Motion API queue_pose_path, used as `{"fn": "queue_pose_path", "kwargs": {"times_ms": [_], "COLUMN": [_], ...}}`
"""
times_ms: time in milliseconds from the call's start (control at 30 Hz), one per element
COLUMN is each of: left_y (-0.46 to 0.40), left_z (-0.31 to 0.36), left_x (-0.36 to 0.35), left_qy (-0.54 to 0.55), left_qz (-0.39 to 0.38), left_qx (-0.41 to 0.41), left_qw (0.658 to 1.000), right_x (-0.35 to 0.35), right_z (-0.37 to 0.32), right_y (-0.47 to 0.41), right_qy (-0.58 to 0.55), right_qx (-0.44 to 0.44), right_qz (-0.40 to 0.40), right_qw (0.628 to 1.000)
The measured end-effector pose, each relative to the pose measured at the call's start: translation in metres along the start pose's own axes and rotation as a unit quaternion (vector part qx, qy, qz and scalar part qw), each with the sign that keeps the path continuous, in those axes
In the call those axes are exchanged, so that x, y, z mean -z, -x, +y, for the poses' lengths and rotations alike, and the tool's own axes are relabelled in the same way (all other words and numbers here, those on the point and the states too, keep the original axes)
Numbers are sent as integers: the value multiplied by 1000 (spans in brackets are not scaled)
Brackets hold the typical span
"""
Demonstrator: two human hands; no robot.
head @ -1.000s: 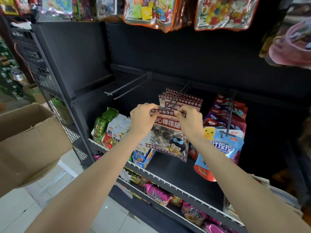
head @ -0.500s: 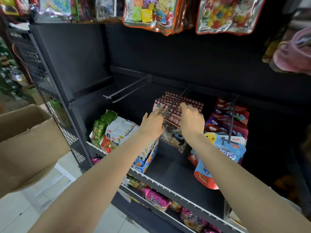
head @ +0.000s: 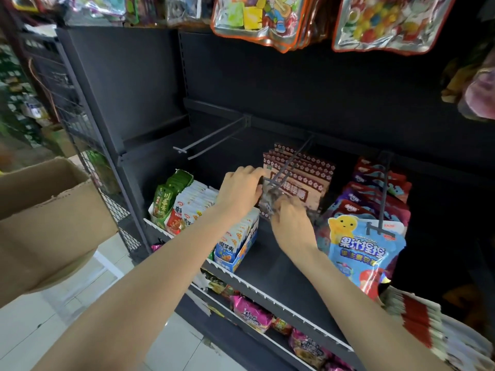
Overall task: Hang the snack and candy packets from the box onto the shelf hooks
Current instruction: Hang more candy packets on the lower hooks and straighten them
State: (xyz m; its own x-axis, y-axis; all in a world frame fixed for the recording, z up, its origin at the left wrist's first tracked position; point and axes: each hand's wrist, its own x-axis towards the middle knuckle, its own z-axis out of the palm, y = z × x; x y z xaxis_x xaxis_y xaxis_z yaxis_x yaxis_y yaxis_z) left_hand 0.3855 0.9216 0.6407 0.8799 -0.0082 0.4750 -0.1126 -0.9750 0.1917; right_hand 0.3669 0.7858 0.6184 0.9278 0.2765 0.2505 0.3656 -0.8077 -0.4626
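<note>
At middle hook [head: 288,167]: maroon star-print packet [head: 300,183]; left hand [head: 239,191], right hand [head: 292,226] pinching it.

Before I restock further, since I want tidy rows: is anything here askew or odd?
Mostly tidy. The left hook hangs bare beside two loaded ones. The front packet on the middle hook looks crumpled between both hands, though blur hides detail.

A black metal shelving unit [head: 128,84] fills the view, its back panel dark and dimly lit. Left of it stands a wire mesh side panel [head: 88,145], and below that panel lies a pale tiled floor [head: 53,322].
</note>
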Motion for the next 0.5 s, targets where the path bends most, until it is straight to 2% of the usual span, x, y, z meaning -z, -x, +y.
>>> {"fn": "queue_pose_path", "kwargs": {"times_ms": [100, 233, 333, 500], "left_y": [18, 54, 87, 143], "left_z": [-29, -90, -153, -277], "left_x": [11, 36, 50, 84], "left_qy": [8, 18, 4, 62], "left_qz": [15, 55, 78, 100], "left_qx": [26, 63, 136, 261], "left_qw": [1000, 996, 988, 958], "right_x": [-20, -53, -91, -172], "right_z": [-21, -81, -143, -266], "right_y": [-2, -16, -28, -46], "right_qy": [-45, -83, -92, -105], "right_qx": [25, 91, 132, 214], "right_qz": [-54, -75, -88, -136], "right_qw": [997, 990, 983, 962]}}
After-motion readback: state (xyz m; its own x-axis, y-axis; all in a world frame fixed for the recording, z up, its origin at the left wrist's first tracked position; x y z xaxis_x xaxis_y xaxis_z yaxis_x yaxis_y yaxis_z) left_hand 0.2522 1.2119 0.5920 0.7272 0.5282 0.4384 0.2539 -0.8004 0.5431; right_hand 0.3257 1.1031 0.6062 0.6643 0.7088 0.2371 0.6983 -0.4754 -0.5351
